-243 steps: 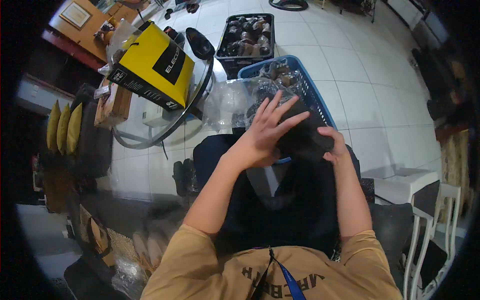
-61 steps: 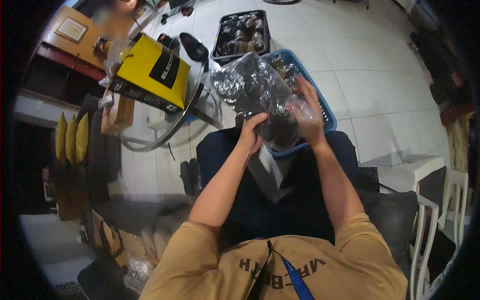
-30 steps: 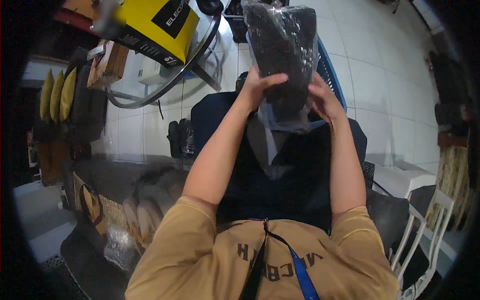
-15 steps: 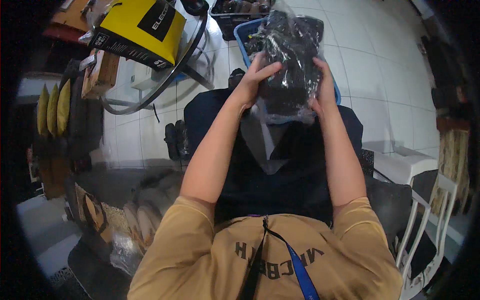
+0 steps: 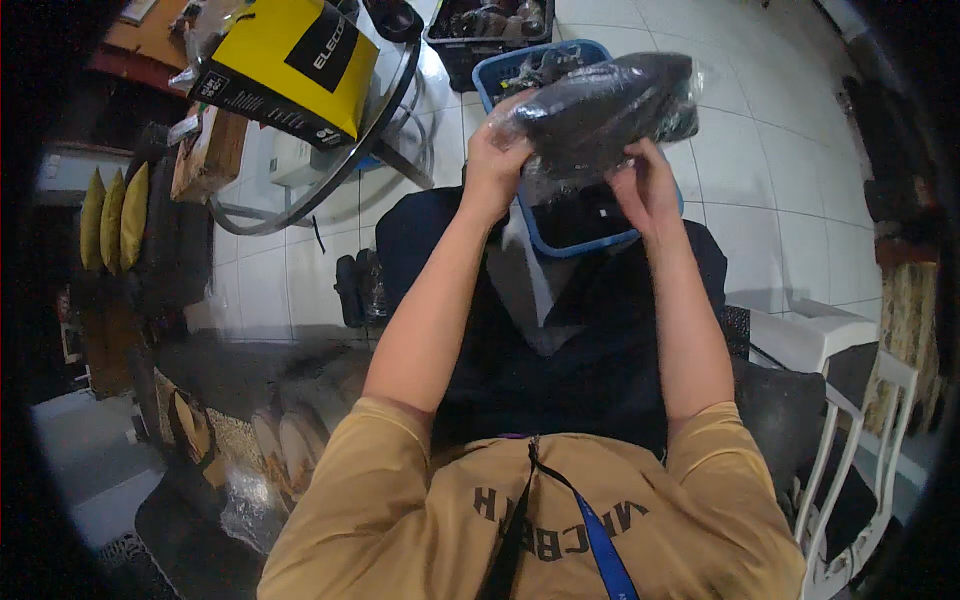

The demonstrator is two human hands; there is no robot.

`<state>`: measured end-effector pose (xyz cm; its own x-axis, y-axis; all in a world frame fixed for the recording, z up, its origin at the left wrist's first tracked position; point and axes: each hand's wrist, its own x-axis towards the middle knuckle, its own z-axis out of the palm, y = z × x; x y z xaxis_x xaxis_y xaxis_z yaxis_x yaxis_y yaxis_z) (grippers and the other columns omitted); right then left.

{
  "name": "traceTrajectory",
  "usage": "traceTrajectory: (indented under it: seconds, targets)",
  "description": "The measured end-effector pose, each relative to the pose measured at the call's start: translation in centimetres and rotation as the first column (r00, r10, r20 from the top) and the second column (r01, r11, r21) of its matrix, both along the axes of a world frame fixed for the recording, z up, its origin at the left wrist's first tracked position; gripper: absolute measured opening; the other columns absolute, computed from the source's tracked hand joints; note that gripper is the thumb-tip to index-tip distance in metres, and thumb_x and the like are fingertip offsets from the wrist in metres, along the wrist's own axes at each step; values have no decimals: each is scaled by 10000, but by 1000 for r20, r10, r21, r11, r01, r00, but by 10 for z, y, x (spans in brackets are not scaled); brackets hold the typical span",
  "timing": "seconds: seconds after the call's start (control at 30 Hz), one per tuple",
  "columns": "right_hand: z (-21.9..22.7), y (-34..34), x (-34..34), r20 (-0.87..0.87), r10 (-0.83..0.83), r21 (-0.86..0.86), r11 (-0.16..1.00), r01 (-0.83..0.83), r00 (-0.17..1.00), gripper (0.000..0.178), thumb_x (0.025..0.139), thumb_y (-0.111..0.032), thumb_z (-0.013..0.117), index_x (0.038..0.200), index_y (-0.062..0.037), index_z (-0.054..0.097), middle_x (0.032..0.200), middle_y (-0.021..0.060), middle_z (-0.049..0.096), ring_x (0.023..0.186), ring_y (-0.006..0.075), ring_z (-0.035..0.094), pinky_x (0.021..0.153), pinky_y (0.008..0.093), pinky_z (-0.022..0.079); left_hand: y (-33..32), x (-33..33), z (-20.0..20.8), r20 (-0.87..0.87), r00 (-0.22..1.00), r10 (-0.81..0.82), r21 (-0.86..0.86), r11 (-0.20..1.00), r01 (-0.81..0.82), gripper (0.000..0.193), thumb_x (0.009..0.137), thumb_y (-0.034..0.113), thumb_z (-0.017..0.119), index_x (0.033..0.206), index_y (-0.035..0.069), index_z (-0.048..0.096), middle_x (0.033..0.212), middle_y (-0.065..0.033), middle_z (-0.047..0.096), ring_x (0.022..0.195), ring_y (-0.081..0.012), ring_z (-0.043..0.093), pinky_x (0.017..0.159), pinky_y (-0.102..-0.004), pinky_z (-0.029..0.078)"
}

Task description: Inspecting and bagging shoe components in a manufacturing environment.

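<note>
A clear plastic bag [image 5: 615, 105] with flat, dark contents is held up in front of me; what the contents are, I cannot make out. My left hand [image 5: 497, 165] is closed on the bag's left end, its fingertips partly hidden behind the plastic. At the lower right edge, my right hand [image 5: 645, 185] grips the bag between thumb and fingers. Beneath the bag stands a blue basket [image 5: 560, 247] between my knees, with dark, plastic-wrapped things inside, partly covered by the bag and my hands.
Beyond the basket is a black crate [image 5: 490, 45] of wrapped items. A yellow and black box [image 5: 290, 75] sits on a round-rimmed table [image 5: 345, 180] at left. Dark wrapped footwear [image 5: 360, 287] lies on the tiled floor. A white chair [image 5: 860, 450] is at right.
The bag has turned from upright to lying sideways, its far end now pointing right. My hands have shifted with it, and more of the blue basket shows below.
</note>
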<state>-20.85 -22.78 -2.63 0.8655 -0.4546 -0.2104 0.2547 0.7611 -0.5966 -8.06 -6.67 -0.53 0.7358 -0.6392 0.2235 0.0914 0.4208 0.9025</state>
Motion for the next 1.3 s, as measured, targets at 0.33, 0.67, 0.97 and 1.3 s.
traceTrajectory:
  seconds: [0.33, 0.67, 0.97, 1.3]
  targets:
    - [7, 20, -11, 239, 79, 175, 977, -123, 968, 422, 925, -223, 562, 1282, -9, 490, 1284, 142, 563, 1196, 286, 528, 1055, 453, 392, 0, -4, -11, 186, 952, 243, 150, 950, -272, 176, 832, 4, 540, 968, -19, 650, 931, -62, 667, 865, -135, 607, 800, -253, 467]
    - [21, 12, -4, 230, -131, 249, 966, 72, 964, 475, 897, -402, 572, 1239, -74, 548, 1257, 105, 584, 1184, 297, 535, 1034, 506, 395, -7, 6, -1, -232, 912, 338, 83, 941, -328, 202, 904, 165, 649, 1011, -7, 645, 892, -56, 639, 800, -111, 571, 754, -231, 437]
    - [0, 6, 6, 47, -426, -52, 902, 428, 904, 383, 897, -243, 647, 1180, -3, 554, 1149, 114, 621, 1083, 258, 593, 987, 386, 450, -5, -25, 12, -613, 786, -76, 63, 987, 145, 428, 947, 386, 593, 1176, 24, 593, 1028, -75, 646, 994, -182, 614, 924, -315, 449]
    - [1, 33, 13, -21, -422, -719, 636, 279, 906, 742, 752, -166, 824, 1326, 16, 391, 1295, 141, 509, 1190, 248, 503, 1033, 352, 376, -17, -2, -47, -120, 993, 15, 157, 988, 4, 310, 938, 205, 557, 1160, -9, 593, 1025, -96, 651, 988, -178, 599, 893, -302, 451]
